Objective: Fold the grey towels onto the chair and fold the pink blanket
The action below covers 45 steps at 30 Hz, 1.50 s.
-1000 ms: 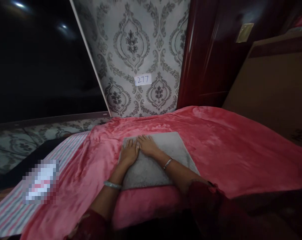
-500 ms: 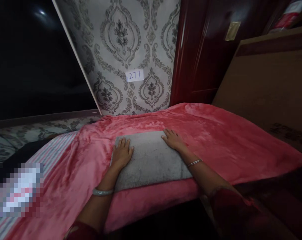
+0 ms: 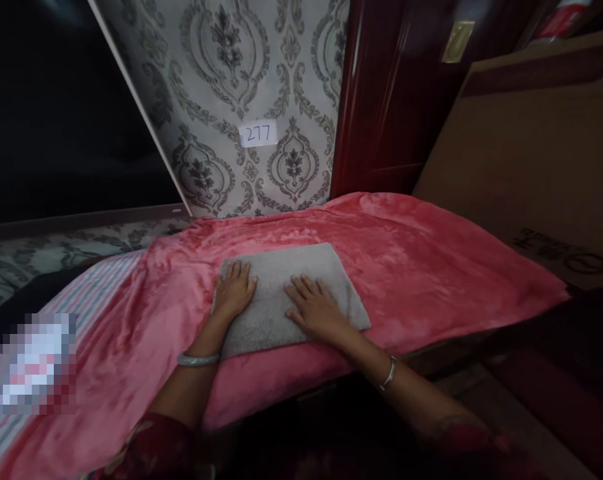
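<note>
head view: a grey plush cloth (image 3: 271, 320), roughly rectangular, lies flat on a pink plush blanket (image 3: 421, 260), close to the middle of the blanket's near edge and well apart from its right corner. the left hand (image 3: 234, 291) rests palm down over the cloth's left edge, fingertips by the far left corner, fingers a little apart and gripping nothing. the right hand (image 3: 317, 309) lies spread on the right half of the cloth, fingers apart and pointing toward the far left, its wrist crossing the cloth's near edge. the two hands are apart, with bare grey pile between them. a pale bangle (image 3: 198, 360) circles the left wrist, and a silver bracelet (image 3: 388, 373) sits on the right forearm. beyond the blanket's left edge shows a striped cloth (image 3: 106, 280), with a pixelated item (image 3: 34, 363) on it that cannot be made out. past the far edge stand a dark television screen (image 3: 66, 120), patterned wallpaper (image 3: 224, 83) bearing a paper label (image 3: 258, 133) marked 277, and a dark red door (image 3: 386, 100). a large cardboard box (image 3: 536, 153) leans beyond the blanket's right side.
</note>
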Motion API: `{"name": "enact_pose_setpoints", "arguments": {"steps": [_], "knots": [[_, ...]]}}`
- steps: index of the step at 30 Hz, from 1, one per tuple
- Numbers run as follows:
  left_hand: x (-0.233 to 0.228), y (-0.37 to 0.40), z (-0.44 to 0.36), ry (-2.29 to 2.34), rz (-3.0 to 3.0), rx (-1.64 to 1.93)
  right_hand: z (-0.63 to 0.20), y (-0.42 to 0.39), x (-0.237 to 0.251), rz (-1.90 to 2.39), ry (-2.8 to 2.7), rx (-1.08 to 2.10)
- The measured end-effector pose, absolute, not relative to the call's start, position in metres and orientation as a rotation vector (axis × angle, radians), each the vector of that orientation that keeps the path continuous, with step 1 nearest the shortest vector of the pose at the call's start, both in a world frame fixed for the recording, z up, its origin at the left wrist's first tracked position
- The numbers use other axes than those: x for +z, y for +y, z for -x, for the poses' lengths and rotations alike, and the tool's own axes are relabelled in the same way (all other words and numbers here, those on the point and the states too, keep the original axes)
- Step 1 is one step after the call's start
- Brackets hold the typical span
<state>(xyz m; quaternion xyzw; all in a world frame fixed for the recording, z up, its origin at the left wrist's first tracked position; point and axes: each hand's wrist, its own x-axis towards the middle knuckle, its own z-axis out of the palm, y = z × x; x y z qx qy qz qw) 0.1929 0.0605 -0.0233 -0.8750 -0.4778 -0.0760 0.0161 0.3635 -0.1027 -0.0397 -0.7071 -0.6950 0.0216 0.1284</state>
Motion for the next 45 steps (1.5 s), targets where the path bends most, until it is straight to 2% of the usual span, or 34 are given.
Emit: {"name": "enact_pose_setpoints", "arguments": {"steps": [8, 12, 15, 19, 22, 26, 34, 40, 45], "knots": [[-0.027, 0.066, -0.193, -1.481, 2.720, -0.296, -0.431, -0.144, -0.068, 2.258, -1.634, 0.057], [-0.032, 0.074, -0.187, -1.515, 2.692, -0.523, -0.452, -0.150, -0.089, 2.107, -1.505, 0.025], [-0.030, 0.082, -0.173, -1.710, 2.661, -0.708, -0.461, -0.146, -0.095, 2.049, -1.441, 0.038], [-0.025, 0.088, -0.148, -2.095, 2.701, -0.924, -0.476, -0.134, -0.089, 1.978, -1.315, 0.262], [-0.024, 0.086, -0.135, -2.301, 2.704, -1.218, -0.483, -0.122, -0.082, 1.916, -1.277, 0.360], [-0.027, 0.080, -0.129, -2.431, 2.747, -1.450, -0.480, -0.109, -0.077, 1.822, -1.226, 0.377], [-0.028, 0.067, -0.122, -2.670, 2.802, -1.846, -0.483, -0.117, -0.079, 1.517, -0.847, 0.814], [-0.029, 0.070, -0.121, -2.778, 2.752, -1.986, -0.478, -0.120, -0.065, 1.342, -0.851, 1.069], [-0.017, 0.069, -0.126, -2.550, 2.863, -1.943, -0.480, -0.107, -0.048, 1.260, -0.809, 1.130]]}}
